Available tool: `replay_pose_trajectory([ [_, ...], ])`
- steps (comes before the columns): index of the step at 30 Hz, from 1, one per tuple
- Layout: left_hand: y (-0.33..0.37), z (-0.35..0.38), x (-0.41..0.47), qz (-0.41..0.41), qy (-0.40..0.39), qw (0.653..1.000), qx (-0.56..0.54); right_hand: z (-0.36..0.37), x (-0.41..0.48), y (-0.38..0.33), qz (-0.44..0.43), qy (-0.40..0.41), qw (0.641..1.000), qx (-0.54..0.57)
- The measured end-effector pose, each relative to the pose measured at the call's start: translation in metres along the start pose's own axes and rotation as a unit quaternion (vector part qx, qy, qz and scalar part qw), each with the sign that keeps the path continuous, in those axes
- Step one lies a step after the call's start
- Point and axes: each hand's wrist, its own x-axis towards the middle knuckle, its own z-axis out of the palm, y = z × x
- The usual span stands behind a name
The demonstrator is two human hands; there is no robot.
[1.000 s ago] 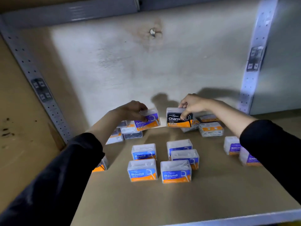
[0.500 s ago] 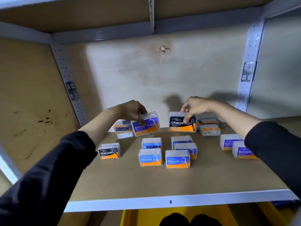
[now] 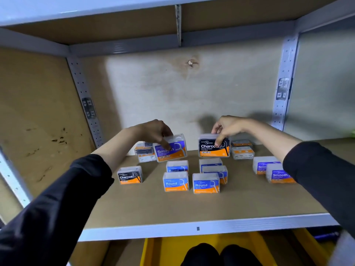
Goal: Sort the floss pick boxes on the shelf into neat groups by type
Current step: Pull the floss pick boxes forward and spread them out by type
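Fingers of the right hand [image 3: 228, 125] cover part of the name on the held Charcoal box [image 3: 214, 150]. Left of it, the left hand [image 3: 155, 131] covers letters on the held Smooth box [image 3: 172, 151]; stack [image 3: 145, 150] further left partly hidden, labels blurred. Right of it, two orange-topped boxes [image 3: 242, 149], type unreadable. Far right, sleeve [image 3: 317, 179] hides part of two Smooth boxes [image 3: 279, 175]. In front, rear Round boxes [image 3: 176, 165] half hidden.

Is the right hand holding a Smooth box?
No, the right hand grips a black Charcoal box; the left hand holds the Smooth box.
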Motion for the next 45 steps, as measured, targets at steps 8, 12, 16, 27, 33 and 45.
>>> replay_pose_trajectory([
  [8, 0.003, 0.004, 0.001, 0.001, -0.003, 1.000, -0.004, -0.006, -0.009, 0.004, 0.005, -0.002, 1.000, 0.010],
  [12, 0.012, 0.010, 0.007, 0.009, -0.009, 1.000, -0.009, -0.009, -0.016, 0.015, 0.015, 0.000, 1.000, 0.022],
  [16, 0.029, 0.021, 0.020, 0.032, -0.017, 0.999, -0.020, -0.015, -0.027, 0.033, 0.043, 0.008, 0.999, 0.033],
  [27, 0.135, 0.081, 0.090, 0.120, -0.063, 0.990, -0.025, -0.047, -0.077, 0.105, 0.120, 0.035, 0.991, 0.035],
  [33, 0.197, 0.124, 0.129, 0.156, -0.092, 0.983, -0.017, -0.059, -0.103, 0.144, 0.170, 0.054, 0.984, 0.027],
  [45, 0.249, 0.178, 0.163, 0.152, -0.107, 0.983, 0.000, -0.053, -0.118, 0.191, 0.200, 0.044, 0.979, 0.019],
])
